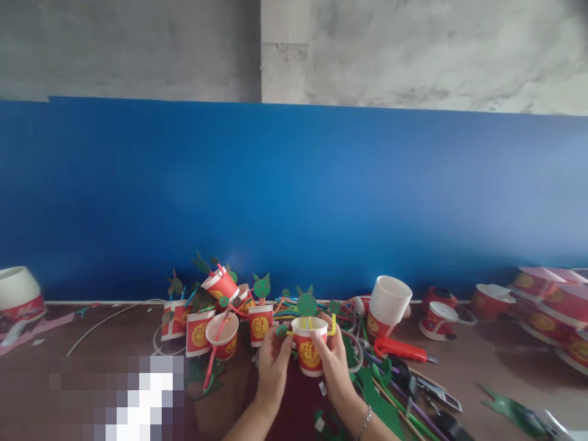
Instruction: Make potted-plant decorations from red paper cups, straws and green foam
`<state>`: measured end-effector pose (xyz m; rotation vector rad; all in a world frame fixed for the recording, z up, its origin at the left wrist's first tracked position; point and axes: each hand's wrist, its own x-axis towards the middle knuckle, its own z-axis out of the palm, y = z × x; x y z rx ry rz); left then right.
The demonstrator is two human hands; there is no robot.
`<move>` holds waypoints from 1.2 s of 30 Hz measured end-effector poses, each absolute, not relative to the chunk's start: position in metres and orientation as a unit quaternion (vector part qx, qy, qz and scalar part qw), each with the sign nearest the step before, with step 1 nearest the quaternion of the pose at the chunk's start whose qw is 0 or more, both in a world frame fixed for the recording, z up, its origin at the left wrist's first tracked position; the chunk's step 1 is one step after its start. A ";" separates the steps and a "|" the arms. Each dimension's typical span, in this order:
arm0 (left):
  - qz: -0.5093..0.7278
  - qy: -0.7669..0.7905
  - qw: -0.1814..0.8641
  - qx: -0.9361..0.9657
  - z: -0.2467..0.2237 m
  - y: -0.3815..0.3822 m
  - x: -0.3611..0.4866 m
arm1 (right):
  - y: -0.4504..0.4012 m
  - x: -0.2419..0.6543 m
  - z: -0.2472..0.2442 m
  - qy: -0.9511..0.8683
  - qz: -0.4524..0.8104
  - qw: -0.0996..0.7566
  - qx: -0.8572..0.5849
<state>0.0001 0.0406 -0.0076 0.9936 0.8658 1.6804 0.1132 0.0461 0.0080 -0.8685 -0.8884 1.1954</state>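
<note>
A red and white paper cup [310, 358] with a gold emblem stands upright between my hands. From its mouth rises a green paper cutout head [307, 304] on yellow drinking straws. Bent yellow straw pieces stick out from both sides of the cup. My right hand [339, 364] grips the cup, its thumb pressed on the front right wall. On the other side, my left hand [273, 361] pinches at the left yellow straw [289, 333], next to a small green disc [281, 331]. The left fingertips are partly hidden behind the thumb and disc.
Several similar decorated cups [199, 332] stand to the left, one stacked on others. A tall white cup stack [390, 300], a red utility knife [402, 349], scissors [438, 392] and green paper scraps [379, 398] lie right. A blue panel [294, 202] borders the table behind.
</note>
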 end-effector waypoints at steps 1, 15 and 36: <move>0.686 0.374 0.465 0.416 -0.009 0.043 -0.002 | 0.046 0.113 0.007 -0.409 0.524 0.645 -0.377; 0.684 0.395 0.450 0.417 -0.006 0.046 -0.008 | 0.046 0.117 0.001 -0.551 0.468 0.585 -0.367; 0.652 0.481 0.489 0.324 -0.020 0.040 -0.007 | 0.035 0.114 0.003 -0.573 0.553 0.526 -0.298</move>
